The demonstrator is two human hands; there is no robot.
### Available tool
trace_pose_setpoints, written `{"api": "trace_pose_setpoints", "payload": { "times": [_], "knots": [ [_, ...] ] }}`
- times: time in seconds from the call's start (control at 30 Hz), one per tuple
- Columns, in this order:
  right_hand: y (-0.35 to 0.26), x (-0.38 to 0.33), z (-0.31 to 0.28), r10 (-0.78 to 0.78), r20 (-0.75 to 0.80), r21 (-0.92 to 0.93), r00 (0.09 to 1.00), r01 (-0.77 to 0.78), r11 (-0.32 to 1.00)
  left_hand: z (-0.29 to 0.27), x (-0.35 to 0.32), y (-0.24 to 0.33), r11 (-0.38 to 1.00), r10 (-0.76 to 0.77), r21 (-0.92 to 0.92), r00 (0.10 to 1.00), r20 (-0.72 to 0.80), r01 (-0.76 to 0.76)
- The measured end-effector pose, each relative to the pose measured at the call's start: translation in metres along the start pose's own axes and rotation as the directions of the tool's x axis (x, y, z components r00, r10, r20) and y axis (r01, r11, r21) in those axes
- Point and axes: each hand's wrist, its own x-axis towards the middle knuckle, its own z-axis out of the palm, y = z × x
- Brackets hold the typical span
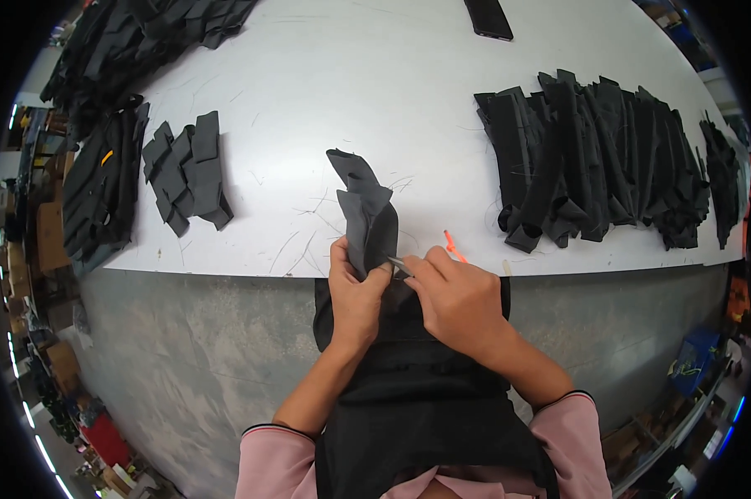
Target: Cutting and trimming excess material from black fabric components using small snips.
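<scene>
My left hand (357, 303) is closed around the lower end of a folded dark grey fabric strip (367, 218), whose upper part reaches out over the table's near edge. Thumb and fingers pinch it near the bottom. Close beside it, my right hand (461, 301) grips a small tool with a pointed metal tip (399, 265). That tip meets the fabric by my left thumb; the rest of the tool is hidden in my fingers. A slim orange object (453, 246) shows just beyond my right hand; whether it belongs to the tool I cannot tell.
The white table (309, 91) carries loose dark threads. A small pile of grey fabric pieces (188, 170) lies left, near stacked dark cloth (105, 183) and a larger heap (155, 41). Many black strips (592, 158) lie right. A phone (489, 18) rests at the far edge.
</scene>
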Motion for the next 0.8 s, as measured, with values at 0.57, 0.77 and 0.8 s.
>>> {"api": "trace_pose_setpoints", "payload": {
  "times": [0.57, 0.77, 0.8],
  "knots": [
    [0.01, 0.026, -0.028, 0.016, 0.295, 0.068, 0.955, -0.038, 0.997, 0.001, 0.0, -0.001, 0.999, -0.015, -0.032, 0.998, 0.055, 0.017],
    [0.014, 0.029, -0.025, -0.015, 0.312, 0.103, 0.95, -0.018, 0.994, -0.001, 0.002, -0.001, 0.998, -0.041, -0.045, 0.996, 0.082, 0.045],
    [0.015, 0.029, -0.024, -0.013, 0.3, 0.121, 0.954, -0.024, 0.992, -0.001, 0.002, -0.001, 0.998, -0.043, -0.044, 0.996, 0.081, 0.047]
  ]
}}
